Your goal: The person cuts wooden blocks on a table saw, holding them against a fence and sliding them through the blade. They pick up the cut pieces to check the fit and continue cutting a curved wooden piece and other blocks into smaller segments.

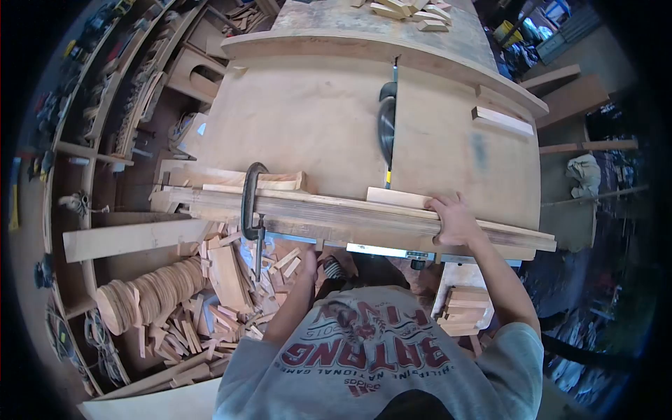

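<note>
My right hand [456, 221] reaches over a long wooden fence [329, 210] on the saw table. Its fingers curl over the fence onto the right end of a short pale wood block [397, 197], pressing it against the fence, while the thumb is on the near side. Just beyond the block, a circular saw blade [386, 129] stands up through a slot in the plywood table top [308, 112]. My left hand [309, 262] is low beneath the near edge of the table; its fingers are mostly hidden. A C-clamp [252, 203] grips the fence at the left.
A wood strip [502, 120] lies on the table at the right. A raised board [315, 43] crosses the far edge, with several offcuts [420, 12] beyond it. Wood scraps [203, 322] and a row of round discs [150, 294] fill the lower left; shelves [105, 105] stand farther left.
</note>
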### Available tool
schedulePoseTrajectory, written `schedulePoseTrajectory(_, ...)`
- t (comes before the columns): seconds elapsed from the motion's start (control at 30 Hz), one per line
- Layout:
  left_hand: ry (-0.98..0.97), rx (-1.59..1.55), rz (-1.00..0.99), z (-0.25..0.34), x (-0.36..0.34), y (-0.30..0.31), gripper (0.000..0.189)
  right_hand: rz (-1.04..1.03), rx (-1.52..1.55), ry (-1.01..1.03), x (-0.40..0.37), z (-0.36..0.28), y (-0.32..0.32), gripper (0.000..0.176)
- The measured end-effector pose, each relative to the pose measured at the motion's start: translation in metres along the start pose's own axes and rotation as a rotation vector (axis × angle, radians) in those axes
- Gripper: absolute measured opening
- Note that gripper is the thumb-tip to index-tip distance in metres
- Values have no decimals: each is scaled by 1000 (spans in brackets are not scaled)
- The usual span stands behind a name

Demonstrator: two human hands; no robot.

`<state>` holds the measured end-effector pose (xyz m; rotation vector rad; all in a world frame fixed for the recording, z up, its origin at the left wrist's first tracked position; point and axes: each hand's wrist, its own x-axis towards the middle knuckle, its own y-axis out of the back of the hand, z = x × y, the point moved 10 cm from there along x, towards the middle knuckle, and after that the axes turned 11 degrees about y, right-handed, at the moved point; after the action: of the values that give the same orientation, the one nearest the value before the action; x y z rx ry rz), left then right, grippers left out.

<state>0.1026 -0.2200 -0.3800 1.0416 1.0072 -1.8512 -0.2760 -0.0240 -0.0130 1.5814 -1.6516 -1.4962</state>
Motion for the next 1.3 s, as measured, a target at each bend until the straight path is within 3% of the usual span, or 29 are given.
schedulePoseTrajectory(0.03, -151, 374, 92, 6, -7, 7, 59, 5, 1, 1, 0, 0, -1, 89)
schedulePoseTrajectory(0.07, -155, 365, 102, 11, -20, 6, 59, 13, 4, 2, 1, 1, -2, 89)
schedulePoseTrajectory(0.13, 65, -69, -210, -9, -34, -10, 58, 13, -6, 5, 1, 2, -5, 90)
schedulePoseTrajectory(0.17, 61, -70, -207, -4, -29, -8, 58, 17, -17, -9, 1, 4, -6, 92)
schedulePoseTrajectory(0.23, 164, -466, -163, -2, 3, -3, 61, 9, -14, -8, 1, 2, -7, 93)
schedulePoseTrajectory(0.27, 160, -462, -85, 7, 15, -4, 62, 0, -16, -10, 1, 2, -5, 93)
schedulePoseTrajectory(0.37, 110, -685, -182, 37, 25, -49, 61, -7, -6, -14, 0, 3, -7, 93)
schedulePoseTrajectory(0.57, 110, -736, -277, 38, 26, -72, 65, 38, 24, 2, 1, -1, -3, 87)
schedulePoseTrajectory(0.83, 165, -765, -152, 24, 15, -51, 64, 14, 3, -3, 1, 0, -6, 90)
schedulePoseTrajectory(0.9, 165, -803, -385, 39, 14, -72, 65, 10, 2, -15, 3, 4, -6, 90)
schedulePoseTrajectory(1.03, 161, -630, -244, 36, -12, -70, 61, 0, 7, -13, 1, 4, -9, 90)
schedulePoseTrajectory(1.1, 31, 5, 193, 21, -15, -18, 60, 16, 7, -13, 2, 2, -6, 90)
schedulePoseTrajectory(1.13, -97, 122, 162, 28, -34, -18, 48, -3, 8, -23, 3, 1, -4, 90)
schedulePoseTrajectory(1.17, -102, 129, 160, 22, -53, -12, 48, -19, 10, -35, 3, 2, -3, 90)
schedulePoseTrajectory(1.23, -737, 726, 358, 71, -138, -28, 48, 20, 7, -22, 1, 4, -6, 90)
schedulePoseTrajectory(1.27, -736, 736, 354, 94, -163, -41, 48, 48, 0, -2, 0, 3, -6, 90)
schedulePoseTrajectory(1.3, -1149, 732, 427, 144, -223, -73, 48, 47, 6, -7, 0, 4, -6, 90)
